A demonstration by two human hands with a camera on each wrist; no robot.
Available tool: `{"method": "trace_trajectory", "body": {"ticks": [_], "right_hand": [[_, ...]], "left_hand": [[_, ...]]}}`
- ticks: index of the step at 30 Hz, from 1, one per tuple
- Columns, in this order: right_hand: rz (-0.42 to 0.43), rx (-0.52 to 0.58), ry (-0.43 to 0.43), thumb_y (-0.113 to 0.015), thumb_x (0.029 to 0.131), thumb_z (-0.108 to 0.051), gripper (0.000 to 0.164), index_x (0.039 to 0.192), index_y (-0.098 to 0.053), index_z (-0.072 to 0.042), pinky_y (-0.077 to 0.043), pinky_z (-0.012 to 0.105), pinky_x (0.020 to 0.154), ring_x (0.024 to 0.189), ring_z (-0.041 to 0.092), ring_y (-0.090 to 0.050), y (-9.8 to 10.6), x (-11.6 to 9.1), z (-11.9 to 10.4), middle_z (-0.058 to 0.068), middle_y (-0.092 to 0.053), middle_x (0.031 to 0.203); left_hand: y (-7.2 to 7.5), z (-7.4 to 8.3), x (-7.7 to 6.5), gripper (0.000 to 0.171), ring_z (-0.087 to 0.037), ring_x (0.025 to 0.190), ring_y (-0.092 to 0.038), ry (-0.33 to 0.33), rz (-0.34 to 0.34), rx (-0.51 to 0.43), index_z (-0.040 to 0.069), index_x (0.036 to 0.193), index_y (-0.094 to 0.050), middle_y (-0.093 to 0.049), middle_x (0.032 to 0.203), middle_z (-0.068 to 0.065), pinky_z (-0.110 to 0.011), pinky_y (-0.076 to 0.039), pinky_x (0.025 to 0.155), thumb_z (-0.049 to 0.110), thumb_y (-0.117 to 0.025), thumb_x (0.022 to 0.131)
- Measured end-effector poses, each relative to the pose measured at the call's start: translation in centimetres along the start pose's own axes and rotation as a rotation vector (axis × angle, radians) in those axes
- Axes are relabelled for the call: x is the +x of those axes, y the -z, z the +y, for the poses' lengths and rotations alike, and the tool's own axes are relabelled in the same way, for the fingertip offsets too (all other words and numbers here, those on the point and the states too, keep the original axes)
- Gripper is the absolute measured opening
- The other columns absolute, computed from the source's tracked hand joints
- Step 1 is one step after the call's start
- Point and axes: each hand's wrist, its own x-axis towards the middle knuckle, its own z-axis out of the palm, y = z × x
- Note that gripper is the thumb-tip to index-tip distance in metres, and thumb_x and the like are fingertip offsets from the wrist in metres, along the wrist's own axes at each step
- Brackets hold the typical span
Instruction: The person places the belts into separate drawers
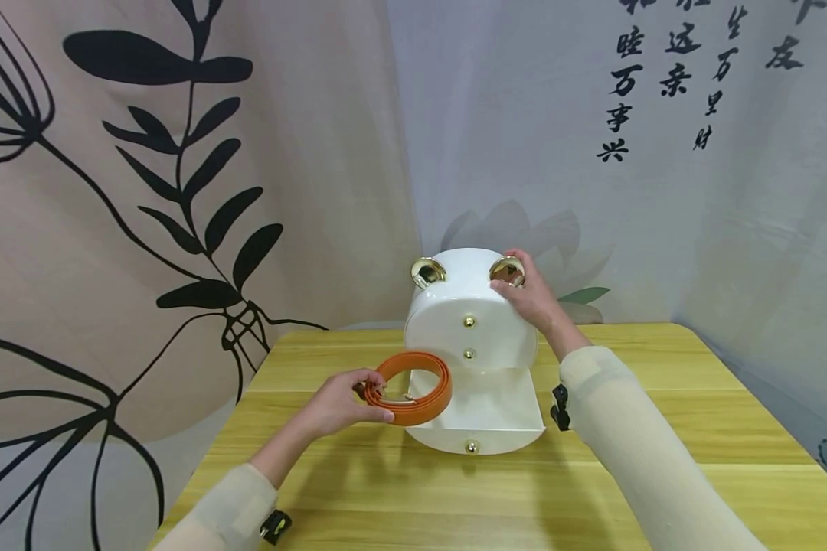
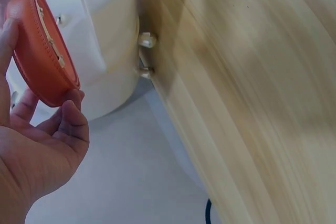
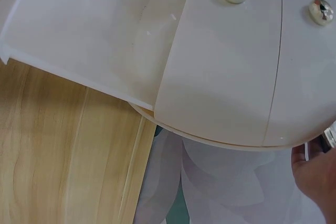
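A coiled orange belt [image 1: 427,413] with gold-coloured metal parts is pinched by my left hand [image 1: 341,402], fingers and thumb at its left edge. In the left wrist view the belt [image 2: 39,56] shows stitched edges. It is held above the front left part of a pulled-out bottom drawer [image 1: 496,402]. That drawer belongs to a rounded white storage box [image 1: 469,275] with gold knobs. My right hand [image 1: 534,298] grips the right one of two gold ring-shaped ears on top of the box; in the right wrist view only part of the hand [image 3: 317,177] shows.
The box stands near the back edge of a wood-grain table [image 1: 661,428]. Behind it hangs a pale curtain [image 1: 331,191] with black plant prints and writing. Two upper drawers, with a gold knob [image 1: 469,321] on the top one, are closed.
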Motion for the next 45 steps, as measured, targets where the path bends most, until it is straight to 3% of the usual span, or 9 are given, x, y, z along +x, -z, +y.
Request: {"method": "trace_trajectory", "body": {"ticks": [11,33,45], "right_hand": [[0.007,0.000,0.001,-0.062,0.099,-0.025,0.065,0.153,-0.025,-0.024,-0.041,0.052,0.097,0.118,0.038,-0.048,-0.1,0.2,0.0,0.023,-0.047,0.134],[0.004,0.000,0.010,-0.061,0.100,-0.025,0.065,0.153,-0.025,-0.023,-0.042,0.052,0.096,0.118,0.039,-0.048,-0.2,0.2,0.1,0.022,-0.047,0.134],[-0.004,-0.010,-0.002,-0.061,0.100,-0.027,0.065,0.153,-0.024,-0.024,-0.042,0.052,0.095,0.118,0.039,-0.049,0.0,0.2,0.2,0.023,-0.047,0.134]], "left_hand": [[-1.3,0.9,0.8,0.056,-0.024,0.090,-0.055,-0.046,-0.030,-0.009,0.007,0.113,-0.066,-0.062,0.091,0.002,-0.034,-0.047,0.069,0.036,-0.090,0.072],[-4.1,2.4,3.1,0.042,-0.017,0.083,-0.055,-0.073,-0.097,-0.016,0.017,0.103,-0.066,-0.061,0.090,0.004,-0.034,-0.048,0.071,0.036,-0.089,0.073],[-5.2,2.4,4.1,0.043,-0.016,0.084,-0.056,-0.074,-0.124,-0.003,0.013,0.105,-0.068,-0.062,0.091,0.005,-0.033,-0.048,0.072,0.036,-0.088,0.074]]}}
